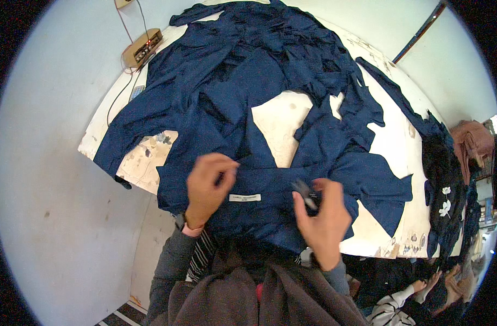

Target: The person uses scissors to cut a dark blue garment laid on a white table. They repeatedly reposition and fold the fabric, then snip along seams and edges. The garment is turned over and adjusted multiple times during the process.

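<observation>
A dark navy garment (259, 217) lies across the near edge of the table, with a small white label (244, 198) on it. Over the cloth, just left of the label, is my left hand (207, 187), its thumb and fingertips drawn together in a pinch. Whatever is between those fingertips is too small to make out. To the right of the label, my right hand (327, 217) holds small dark thread snips (306, 195), blurred by motion, between thumb and fingers. The blades point up and left.
A heap of navy cloth pieces (248, 49) covers much of the white table (281, 119). A brown electrical box (142, 49) with wires is at the far left by the wall. Black clothes (444, 179) hang at right; another person's hands (425, 285) show lower right.
</observation>
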Demonstrator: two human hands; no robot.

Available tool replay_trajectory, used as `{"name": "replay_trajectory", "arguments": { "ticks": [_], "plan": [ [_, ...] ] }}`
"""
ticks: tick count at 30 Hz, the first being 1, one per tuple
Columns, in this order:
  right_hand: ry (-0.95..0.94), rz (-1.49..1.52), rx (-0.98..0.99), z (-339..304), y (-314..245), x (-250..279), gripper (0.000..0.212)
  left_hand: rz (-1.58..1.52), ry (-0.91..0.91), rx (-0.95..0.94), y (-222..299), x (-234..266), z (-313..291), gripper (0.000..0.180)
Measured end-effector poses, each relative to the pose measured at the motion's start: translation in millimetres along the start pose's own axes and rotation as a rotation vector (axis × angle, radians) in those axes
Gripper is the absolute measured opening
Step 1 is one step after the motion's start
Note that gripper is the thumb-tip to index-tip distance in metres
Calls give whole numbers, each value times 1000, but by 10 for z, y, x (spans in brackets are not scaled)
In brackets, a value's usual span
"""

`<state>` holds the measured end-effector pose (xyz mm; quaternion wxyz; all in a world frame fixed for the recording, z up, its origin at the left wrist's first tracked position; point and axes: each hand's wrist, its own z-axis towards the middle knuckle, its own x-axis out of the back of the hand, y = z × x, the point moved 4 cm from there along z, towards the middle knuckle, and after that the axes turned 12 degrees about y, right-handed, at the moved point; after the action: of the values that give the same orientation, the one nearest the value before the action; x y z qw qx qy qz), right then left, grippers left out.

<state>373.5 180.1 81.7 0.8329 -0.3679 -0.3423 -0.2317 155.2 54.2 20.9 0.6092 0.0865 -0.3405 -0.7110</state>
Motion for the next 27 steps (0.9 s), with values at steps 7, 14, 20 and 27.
{"name": "replay_trajectory", "arguments": {
  "ticks": [7,14,20,27],
  "plan": [
    [-237,396,-396,233,651,166,34,22,132,293,64,271,248,63],
    [-383,1122,-360,341,326,68,33,-542,-406,237,401,-281,436,77],
    [-556,1246,-242,411,22,48,23,-894,-787,326,567,-514,462,87],
    [-696,1300,-312,368,-67,-57,12,-1022,-715,684,673,-445,352,96]
  ]
}}
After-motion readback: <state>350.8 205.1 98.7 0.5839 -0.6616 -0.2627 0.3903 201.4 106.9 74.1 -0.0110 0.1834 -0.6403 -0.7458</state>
